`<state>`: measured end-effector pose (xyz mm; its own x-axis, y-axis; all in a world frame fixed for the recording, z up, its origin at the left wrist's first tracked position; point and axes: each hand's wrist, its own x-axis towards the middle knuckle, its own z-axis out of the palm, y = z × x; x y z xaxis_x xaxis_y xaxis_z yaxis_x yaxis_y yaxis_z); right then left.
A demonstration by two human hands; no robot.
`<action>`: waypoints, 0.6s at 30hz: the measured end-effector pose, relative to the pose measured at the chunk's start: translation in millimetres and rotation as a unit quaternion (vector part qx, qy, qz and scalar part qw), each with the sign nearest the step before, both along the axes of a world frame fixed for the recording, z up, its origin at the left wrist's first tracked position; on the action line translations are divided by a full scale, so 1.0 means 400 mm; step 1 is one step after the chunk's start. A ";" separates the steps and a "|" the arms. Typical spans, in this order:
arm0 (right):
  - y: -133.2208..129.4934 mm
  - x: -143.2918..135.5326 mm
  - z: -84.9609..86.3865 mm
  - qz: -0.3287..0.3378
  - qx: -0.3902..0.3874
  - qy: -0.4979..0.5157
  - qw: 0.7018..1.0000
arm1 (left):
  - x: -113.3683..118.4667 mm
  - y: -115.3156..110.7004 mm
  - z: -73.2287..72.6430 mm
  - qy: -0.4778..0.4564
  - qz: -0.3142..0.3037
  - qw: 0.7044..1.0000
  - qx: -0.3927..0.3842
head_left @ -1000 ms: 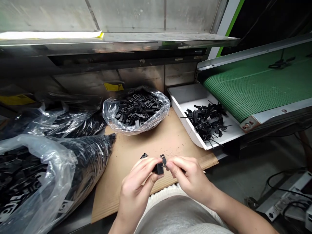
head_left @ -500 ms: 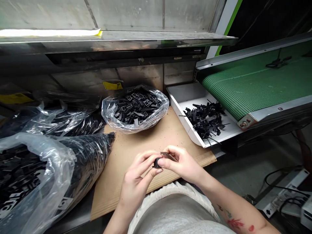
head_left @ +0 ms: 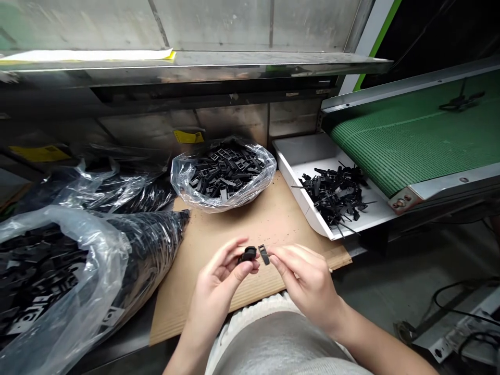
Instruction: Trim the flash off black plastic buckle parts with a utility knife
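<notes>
Above the front of a cardboard sheet [head_left: 219, 234], my left hand [head_left: 222, 281] pinches a small black plastic part with a rounded top [head_left: 249, 253] between thumb and fingers. Close beside it, my right hand [head_left: 307, 278] grips a narrow black plastic clip with a rectangular opening [head_left: 264, 254] at its fingertips. A slight gap separates the two pieces. Beyond my hands, a clear plastic bag [head_left: 183, 195] lies opened out, full of similar black clips [head_left: 230, 166].
A white tray [head_left: 308, 213] at right holds tangled black parts [head_left: 338, 192] below a green conveyor belt [head_left: 422, 135] carrying another dark piece. Large filled plastic bags [head_left: 97, 245] crowd the left. A metal shelf [head_left: 253, 60] crosses the back.
My hands have drawn slightly apart, and the two black pieces that were together between my fingers now show separately. The view has shifted slightly, moving the surroundings rightward.
</notes>
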<state>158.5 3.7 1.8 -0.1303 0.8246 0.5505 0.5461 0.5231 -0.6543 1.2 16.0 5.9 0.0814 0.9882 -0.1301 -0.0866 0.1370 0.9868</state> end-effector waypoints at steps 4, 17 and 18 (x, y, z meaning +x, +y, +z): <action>0.003 -0.003 0.006 0.000 0.069 -0.029 0.997 | -0.002 -0.012 0.003 0.066 0.047 0.996 0.034; -0.001 -0.002 0.012 0.013 0.085 -0.053 0.995 | 0.019 -0.041 0.027 0.074 0.093 0.992 0.041; -0.001 -0.002 0.012 0.012 0.083 -0.056 0.995 | 0.017 -0.042 0.025 0.078 0.092 0.992 0.039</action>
<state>157.6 3.2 6.5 -0.2159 0.7192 0.6604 0.5968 0.6325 -0.4937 7.9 -0.7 15.9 -0.1169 0.9919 -0.0496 0.0512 0.0559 0.9971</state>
